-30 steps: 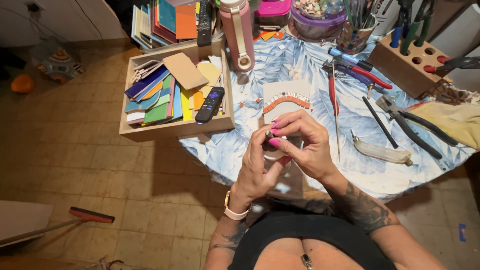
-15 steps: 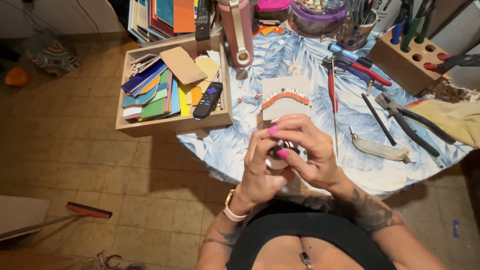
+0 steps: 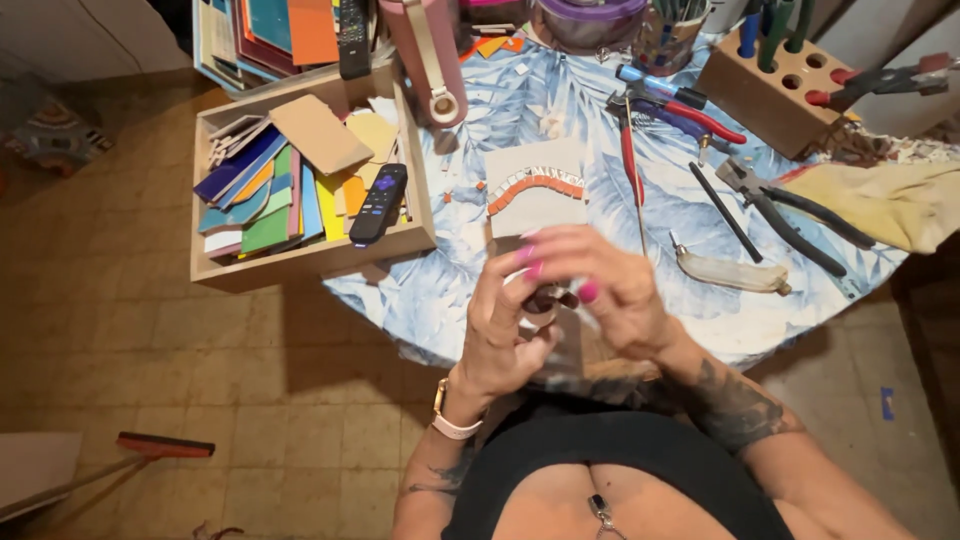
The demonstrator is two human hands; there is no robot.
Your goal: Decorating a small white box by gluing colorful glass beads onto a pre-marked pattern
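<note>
Head view, looking down on a round table [image 3: 450,290] under a blue leaf-print cloth, which serves as the landmark here. Off its left edge, on the tiled floor, lies a red-tipped brush handle [image 3: 165,446]. A shallow wooden tray [image 3: 300,262] overhangs the table's left rim, packed with coloured sheets, and a black remote [image 3: 378,203] rests in it near its right wall. Behind the tray, toward the table's far side, stands a pink bottle [image 3: 425,55]. Near the table's middle lies a pale square board [image 3: 535,188] carrying a curved row of orange and white mosaic pieces.

At the table's near edge the left hand [image 3: 500,325] is curled, fingers bent inward around a small dark piece [image 3: 545,298], which it pinches together with the right hand [image 3: 610,285]; the right fingers are closed on the same piece, blurred. What the piece is cannot be made out.

Right of the board lie red-handled pliers [image 3: 630,150], then dark nippers [image 3: 790,215] and a pale curved tool [image 3: 725,272]. At the table's far right sits a wooden tool block [image 3: 770,85], with a yellowish cloth [image 3: 895,200] beside it.
</note>
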